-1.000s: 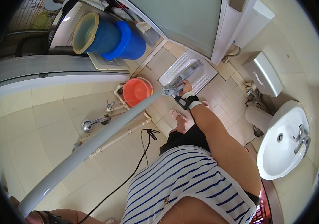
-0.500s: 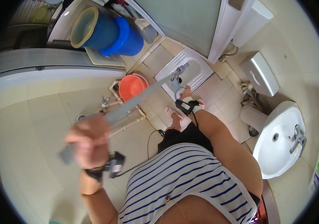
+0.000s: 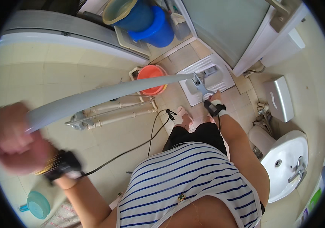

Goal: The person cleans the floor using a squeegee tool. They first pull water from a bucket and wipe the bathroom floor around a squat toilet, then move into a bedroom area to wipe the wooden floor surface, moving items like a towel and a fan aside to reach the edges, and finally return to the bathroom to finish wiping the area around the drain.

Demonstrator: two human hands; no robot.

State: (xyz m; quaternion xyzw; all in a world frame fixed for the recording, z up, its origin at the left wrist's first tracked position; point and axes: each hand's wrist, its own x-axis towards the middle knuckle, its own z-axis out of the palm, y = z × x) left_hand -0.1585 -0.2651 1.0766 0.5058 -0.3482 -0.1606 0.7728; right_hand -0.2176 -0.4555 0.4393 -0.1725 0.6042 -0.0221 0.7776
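A long grey pole slants across the view from upper left to the floor area ahead of me. My left hand, blurred by motion, is closed round its near end. At the far end a grey lever is joined to the pole, and the fingers of my right hand are closed on it. This end is over the white squat toilet in the floor. What lies at the pole's very tip is hard to make out there. Both wrists wear black devices with cables.
An orange-red bucket stands beside wall pipes, below the pole. Blue buckets are at the back. A glazed door and a silver box are on the right, with a white washbasin. A teal dipper is lower left.
My left hand has moved left with the pole's near end, so the pole lies flatter across the view. My right hand stays on the lever. The whole view has shifted and turned.
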